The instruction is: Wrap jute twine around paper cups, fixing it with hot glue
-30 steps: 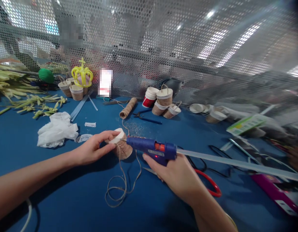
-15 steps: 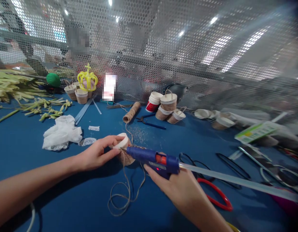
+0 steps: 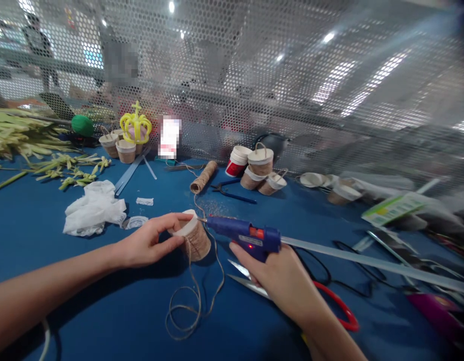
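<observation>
My left hand (image 3: 149, 240) pinches the white rim of a small paper cup (image 3: 196, 241) wrapped in brown twine, tilted on its side on the blue table. My right hand (image 3: 288, 278) is wrapped round the handle of a blue glue gun (image 3: 239, 234); its red light is lit. A long clear glue stick (image 3: 352, 258) juts from the gun's back. The nozzle points at the cup, close to its rim; whether they touch I cannot tell. Loose twine (image 3: 198, 306) runs from the cup and lies coiled in front of it.
Red-handled scissors (image 3: 340, 306) lie open beneath my right hand. Behind the cup are a twine roll (image 3: 204, 177), blue pliers (image 3: 232, 193) and several wrapped cups (image 3: 260, 163). Crumpled white cloth (image 3: 92, 208) lies left, near a yellow crown (image 3: 136, 125). A perforated metal screen (image 3: 217, 65) stands behind.
The glue gun has shifted slightly up and right, its nozzle away from the twine-wrapped side towards the cup's rim. More of the cup and the scissor blades now show. My left hand barely moved.
</observation>
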